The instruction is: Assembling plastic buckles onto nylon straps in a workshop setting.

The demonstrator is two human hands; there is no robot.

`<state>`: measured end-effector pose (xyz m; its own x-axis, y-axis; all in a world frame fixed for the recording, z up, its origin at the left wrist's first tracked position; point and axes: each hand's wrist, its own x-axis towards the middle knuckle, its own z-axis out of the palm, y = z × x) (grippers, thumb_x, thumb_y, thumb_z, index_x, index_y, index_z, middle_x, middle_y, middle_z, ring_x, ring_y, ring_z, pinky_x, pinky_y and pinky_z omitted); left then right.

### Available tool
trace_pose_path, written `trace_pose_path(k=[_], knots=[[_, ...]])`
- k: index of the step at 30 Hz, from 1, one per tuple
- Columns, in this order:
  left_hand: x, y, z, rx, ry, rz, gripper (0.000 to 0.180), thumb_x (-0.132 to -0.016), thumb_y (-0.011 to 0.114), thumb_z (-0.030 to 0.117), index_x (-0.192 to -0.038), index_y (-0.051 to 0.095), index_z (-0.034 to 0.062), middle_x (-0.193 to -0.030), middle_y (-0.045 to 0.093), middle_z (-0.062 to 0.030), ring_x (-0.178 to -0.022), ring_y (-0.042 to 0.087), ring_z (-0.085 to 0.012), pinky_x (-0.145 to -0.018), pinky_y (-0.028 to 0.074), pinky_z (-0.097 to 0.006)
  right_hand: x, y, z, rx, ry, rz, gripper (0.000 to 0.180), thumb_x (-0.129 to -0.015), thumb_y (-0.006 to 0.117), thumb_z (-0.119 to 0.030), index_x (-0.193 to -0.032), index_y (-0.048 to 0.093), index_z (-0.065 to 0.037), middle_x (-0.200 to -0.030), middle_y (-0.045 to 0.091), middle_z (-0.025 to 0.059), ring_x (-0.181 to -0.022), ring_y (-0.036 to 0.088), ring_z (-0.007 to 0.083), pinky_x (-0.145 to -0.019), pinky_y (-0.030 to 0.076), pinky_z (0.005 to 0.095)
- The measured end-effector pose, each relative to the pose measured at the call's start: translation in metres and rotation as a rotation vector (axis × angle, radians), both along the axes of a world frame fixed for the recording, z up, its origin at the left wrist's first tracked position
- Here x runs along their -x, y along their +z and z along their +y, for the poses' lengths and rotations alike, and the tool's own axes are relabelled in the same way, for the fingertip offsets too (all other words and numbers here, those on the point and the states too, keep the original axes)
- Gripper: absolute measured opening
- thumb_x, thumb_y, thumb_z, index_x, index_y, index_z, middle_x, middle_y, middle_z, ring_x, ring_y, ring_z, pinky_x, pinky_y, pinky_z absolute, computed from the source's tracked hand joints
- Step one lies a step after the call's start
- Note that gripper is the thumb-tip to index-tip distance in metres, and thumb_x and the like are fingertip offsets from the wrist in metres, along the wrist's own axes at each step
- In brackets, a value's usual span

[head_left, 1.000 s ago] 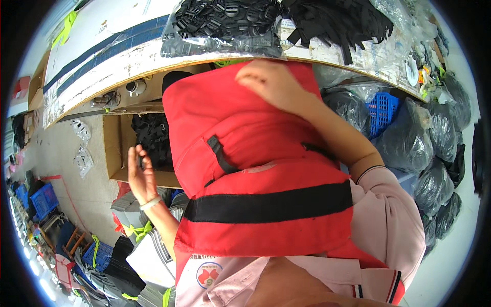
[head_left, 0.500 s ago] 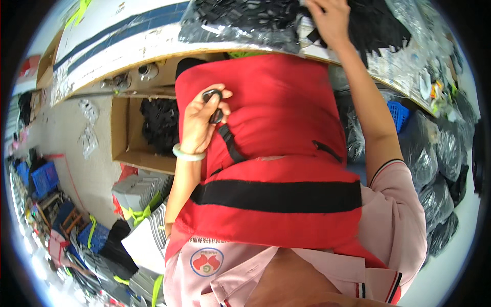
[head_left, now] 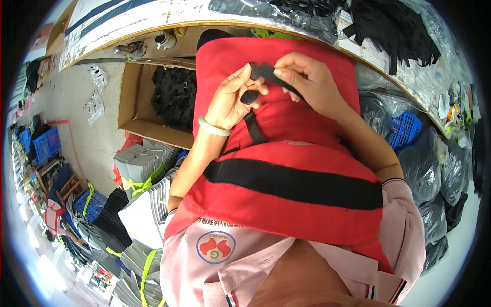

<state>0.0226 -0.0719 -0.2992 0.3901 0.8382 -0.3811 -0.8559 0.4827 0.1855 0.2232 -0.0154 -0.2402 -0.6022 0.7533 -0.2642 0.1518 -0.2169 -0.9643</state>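
Beside cardboard box [head_left: 134,110], left hand [head_left: 230,100] fingers pinching black buckle [head_left: 249,96], right hand [head_left: 307,82] gripping black strap [head_left: 273,75], red vest [head_left: 286,169]

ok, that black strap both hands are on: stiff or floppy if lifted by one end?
Probably floppy: the black strap bends between the left hand and right hand. Likely light, pinched with fingertips only. The red vest under it looks padded.

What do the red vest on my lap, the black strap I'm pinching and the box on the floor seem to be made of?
Red vest: looks like woven synthetic fabric over padding; matte, puffy, with a sewn-on black band.
Black strap, pinched between left hand and right hand: likely flat webbing; dull, flexible, bends at the fingers.
Box: corrugated cardboard, plain brown, with folded flaps.
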Motion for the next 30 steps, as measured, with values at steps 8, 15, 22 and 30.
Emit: trace_pose_path(k=[8,15,22,30], knots=[[0.001,-0.009,-0.005,-0.138,0.167,0.313,0.011,-0.095,0.056,0.008,-0.102,0.061,0.0009,-0.104,0.065,-0.0179,-0.083,0.068,-0.0255,-0.063,0.059,-0.030,0.002,-0.003,0.011,0.119,-0.087,0.070,0.020,-0.096,0.057,-0.021,-0.101,0.060,-0.002,-0.068,0.056,-0.0001,-0.052,0.049,0.0048,-0.047,0.039,0.0190],[0.002,-0.002,-0.009,-0.094,0.012,-0.066,0.023,-0.102,0.042,0.024,-0.108,0.052,0.0041,-0.078,0.044,-0.0024,-0.053,0.038,-0.0114,-0.043,0.034,-0.022,0.011,-0.008,0.000,0.323,-0.023,0.170,0.020,-0.095,0.058,-0.022,-0.100,0.061,-0.002,-0.067,0.053,-0.0010,-0.052,0.046,0.0041,-0.046,0.037,0.0185],[0.006,-0.005,-0.014,-0.069,-0.079,-0.369,0.033,-0.103,0.036,0.033,-0.093,0.050,0.0047,-0.068,0.039,-0.0008,-0.051,0.037,-0.0118,-0.041,0.033,-0.023,0.010,-0.011,0.001,0.353,-0.013,0.180,0.019,-0.094,0.059,-0.021,-0.097,0.062,-0.002,-0.066,0.052,-0.0015,-0.051,0.044,0.0036,-0.046,0.036,0.0185],[-0.003,0.001,-0.017,-0.066,-0.156,-0.301,0.031,-0.102,0.039,0.032,-0.090,0.049,0.0044,-0.066,0.038,-0.0009,-0.052,0.038,-0.0122,-0.041,0.033,-0.023,0.016,-0.010,-0.002,0.308,0.061,0.152,0.020,-0.094,0.060,-0.020,-0.095,0.062,0.000,-0.067,0.056,0.0001,-0.051,0.045,0.0035,-0.047,0.037,0.0179]])
